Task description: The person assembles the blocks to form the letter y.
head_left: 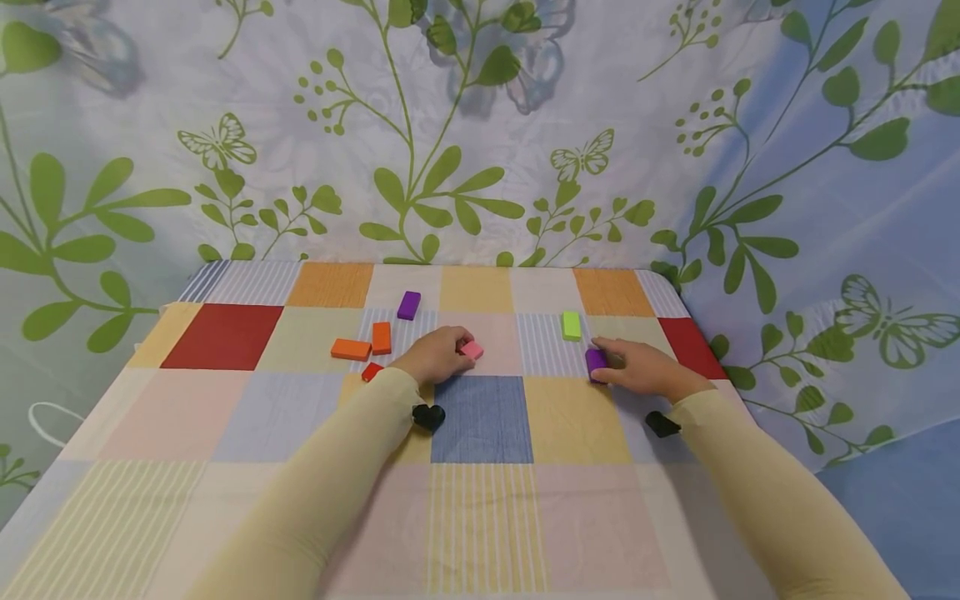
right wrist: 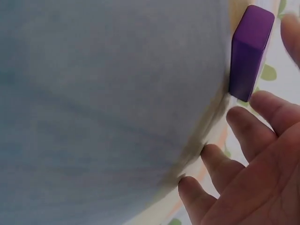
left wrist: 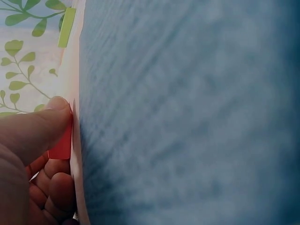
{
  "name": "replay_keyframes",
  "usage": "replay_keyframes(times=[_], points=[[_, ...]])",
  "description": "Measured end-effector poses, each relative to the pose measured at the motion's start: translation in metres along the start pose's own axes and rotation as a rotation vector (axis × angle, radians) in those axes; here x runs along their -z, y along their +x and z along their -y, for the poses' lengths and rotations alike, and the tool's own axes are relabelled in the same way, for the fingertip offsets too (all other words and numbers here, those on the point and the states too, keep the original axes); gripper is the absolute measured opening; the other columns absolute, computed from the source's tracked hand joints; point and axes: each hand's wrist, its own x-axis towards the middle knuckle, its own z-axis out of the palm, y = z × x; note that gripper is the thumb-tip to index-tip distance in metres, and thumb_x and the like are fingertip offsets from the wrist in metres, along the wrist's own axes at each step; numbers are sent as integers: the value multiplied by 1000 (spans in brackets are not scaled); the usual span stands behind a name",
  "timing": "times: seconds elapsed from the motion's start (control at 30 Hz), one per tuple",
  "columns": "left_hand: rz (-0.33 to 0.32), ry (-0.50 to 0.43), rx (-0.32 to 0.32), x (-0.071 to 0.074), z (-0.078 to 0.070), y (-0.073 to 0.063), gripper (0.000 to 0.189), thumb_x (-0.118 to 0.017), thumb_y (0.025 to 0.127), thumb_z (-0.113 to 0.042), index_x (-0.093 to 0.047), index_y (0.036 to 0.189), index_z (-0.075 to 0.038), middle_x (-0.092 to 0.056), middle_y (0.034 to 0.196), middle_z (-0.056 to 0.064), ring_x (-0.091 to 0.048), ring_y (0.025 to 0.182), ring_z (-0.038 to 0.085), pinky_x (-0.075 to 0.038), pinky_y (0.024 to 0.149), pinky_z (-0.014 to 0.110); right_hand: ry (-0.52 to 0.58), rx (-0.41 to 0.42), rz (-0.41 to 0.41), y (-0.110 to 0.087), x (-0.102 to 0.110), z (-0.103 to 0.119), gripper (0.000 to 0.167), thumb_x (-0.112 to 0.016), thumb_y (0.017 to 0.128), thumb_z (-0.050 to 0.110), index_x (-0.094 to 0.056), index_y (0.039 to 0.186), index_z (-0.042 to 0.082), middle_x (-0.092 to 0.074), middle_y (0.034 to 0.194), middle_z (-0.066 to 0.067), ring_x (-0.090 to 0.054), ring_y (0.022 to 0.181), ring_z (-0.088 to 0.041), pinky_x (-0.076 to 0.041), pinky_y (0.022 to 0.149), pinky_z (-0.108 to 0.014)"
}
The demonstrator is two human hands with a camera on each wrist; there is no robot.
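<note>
My left hand (head_left: 433, 356) pinches a small pink block (head_left: 472, 350) between thumb and fingers at the cloth. In the left wrist view, the thumb lies along one side of this block (left wrist: 60, 146), with curled fingers under it. On the right side of the table, a purple block (head_left: 596, 365) stands between the spread thumb and fingers of my right hand (head_left: 647, 368). The right wrist view shows a gap between the thumb and that block (right wrist: 251, 49), while a fingertip is right at its lower end. A lime green block (head_left: 572, 326) lies just beyond the right hand.
Left of my left hand lie two orange blocks (head_left: 351, 349) and a red block (head_left: 371, 372), partly hidden by the hand. Another purple block (head_left: 408, 305) is farther back. A patchwork cloth (head_left: 480, 417) covers the table; a leaf-patterned curtain (head_left: 465, 125) hangs behind and at the right.
</note>
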Motion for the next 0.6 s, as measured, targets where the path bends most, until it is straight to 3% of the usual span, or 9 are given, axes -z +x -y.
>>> replay_keyframes(times=[0.2, 0.37, 0.6], points=[[3, 3, -5, 1, 0, 0, 48, -73, 99, -29, -61, 141, -10, -67, 125, 9, -60, 107, 26, -51, 104, 41, 37, -35, 43, -4, 1, -3, 99, -81, 87, 57, -37, 164, 13, -32, 166, -31, -29, 154, -54, -29, 121, -69], [-1, 0, -6, 1, 0, -1, 48, -73, 99, -29, -61, 141, -10, -67, 124, 9, -60, 107, 26, -51, 103, 41, 31, -30, 63, -4, 2, -3, 92, -81, 90, 45, -37, 164, 12, -31, 167, -31, -26, 155, -55, -24, 123, -70], [-1, -3, -3, 1, 0, -1, 47, -74, 99, -30, -62, 141, -10, -67, 123, 9, -60, 107, 26, -51, 103, 40, 5, -22, 57, -3, 2, -4, 83, -79, 93, 36, -40, 162, 11, -36, 164, -30, -30, 153, -54, -29, 122, -69]])
